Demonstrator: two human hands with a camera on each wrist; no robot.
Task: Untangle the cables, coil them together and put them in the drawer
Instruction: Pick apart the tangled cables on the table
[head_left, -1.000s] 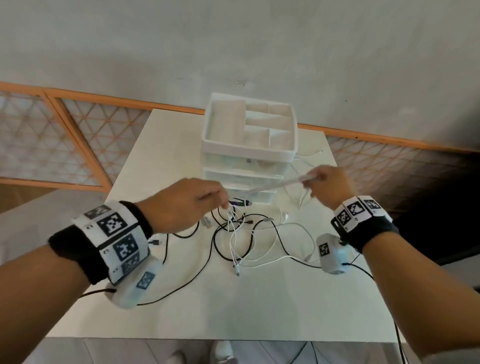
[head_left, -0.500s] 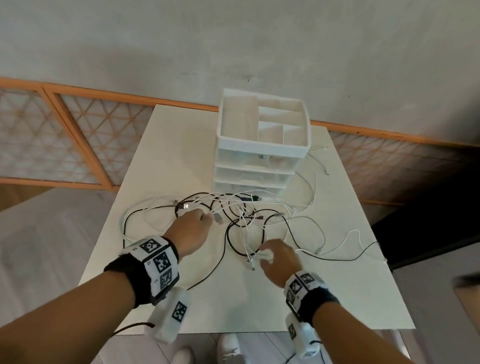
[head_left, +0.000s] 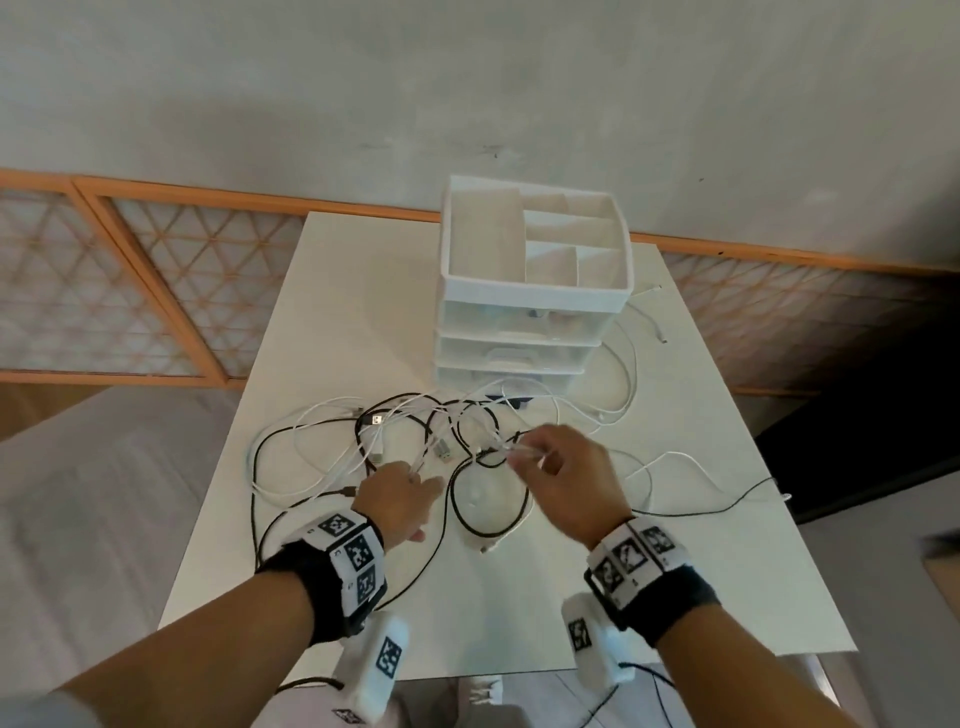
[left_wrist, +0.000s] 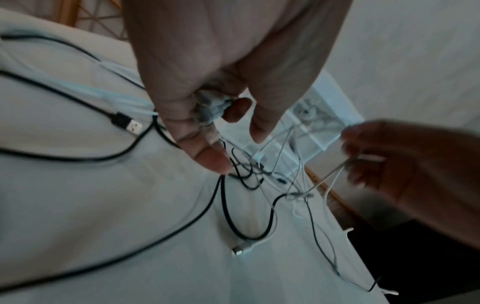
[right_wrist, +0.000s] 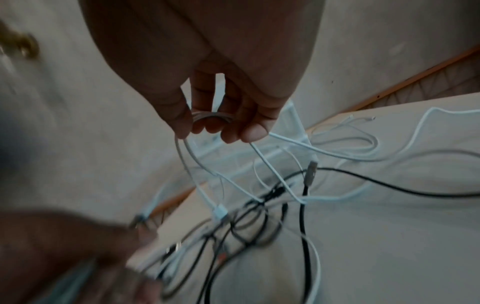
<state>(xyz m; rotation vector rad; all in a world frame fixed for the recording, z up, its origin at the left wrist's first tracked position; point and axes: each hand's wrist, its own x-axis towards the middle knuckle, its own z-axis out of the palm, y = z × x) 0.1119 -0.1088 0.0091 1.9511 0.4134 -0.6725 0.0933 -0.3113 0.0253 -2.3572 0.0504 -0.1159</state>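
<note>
Right hand (head_left: 563, 480) has lifted off the table since half a second ago and now pinches white cable loops (right_wrist: 211, 117) above the tangle (head_left: 415, 441); my left hand (head_left: 397, 501) grips a white bundle. Untangling is barely begun, drawers (head_left: 511, 358) shut.

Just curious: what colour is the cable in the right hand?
White cable, in the right hand; clearest in the right wrist view.

Table (head_left: 675, 597): you have a smooth matt white top | drawer unit (head_left: 535, 306): white plastic, translucent drawer fronts | cables (head_left: 467, 499): smooth black and white sheathing, your USB plug (left_wrist: 131, 126) shows bright metal | wristbands (head_left: 358, 551): matt black cloth.
</note>
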